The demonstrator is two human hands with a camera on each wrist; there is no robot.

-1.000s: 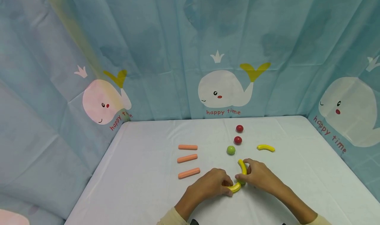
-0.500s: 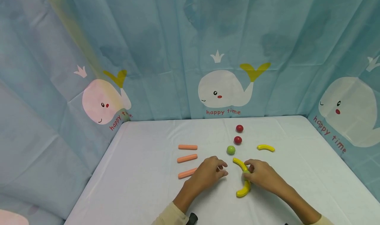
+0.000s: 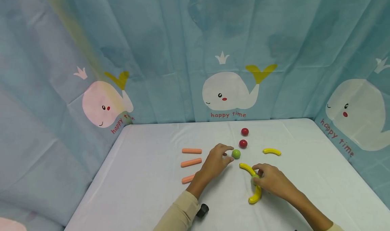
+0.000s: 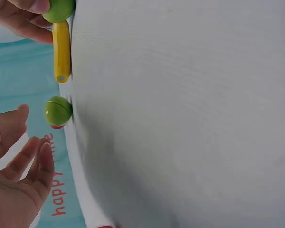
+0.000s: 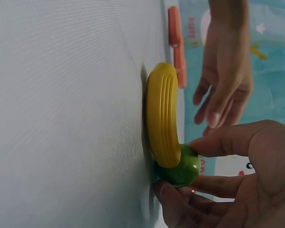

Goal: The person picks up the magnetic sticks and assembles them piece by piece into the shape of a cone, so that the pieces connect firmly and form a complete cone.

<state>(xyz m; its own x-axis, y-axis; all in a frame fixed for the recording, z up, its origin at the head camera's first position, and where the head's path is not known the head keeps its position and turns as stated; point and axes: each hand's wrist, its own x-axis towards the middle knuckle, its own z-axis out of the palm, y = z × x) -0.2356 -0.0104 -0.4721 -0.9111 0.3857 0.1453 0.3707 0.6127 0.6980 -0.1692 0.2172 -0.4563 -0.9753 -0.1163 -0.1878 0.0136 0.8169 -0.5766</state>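
Curtained-off booth, room type unclear: blue whale-print curtain [image 3: 164, 44] across top and both sides, white-covered tabletop [image 3: 137, 187] at lower centre.

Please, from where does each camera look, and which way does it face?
Head: on the person's head, facing forward and down at the white table; the left hand, right hand and sleeves show.
Left wrist: on that wrist, facing the loose green ball; both hands show.
Right wrist: on that wrist, facing the held green ball and a yellow banana; both hands show.
Both wrist views share the held green ball.
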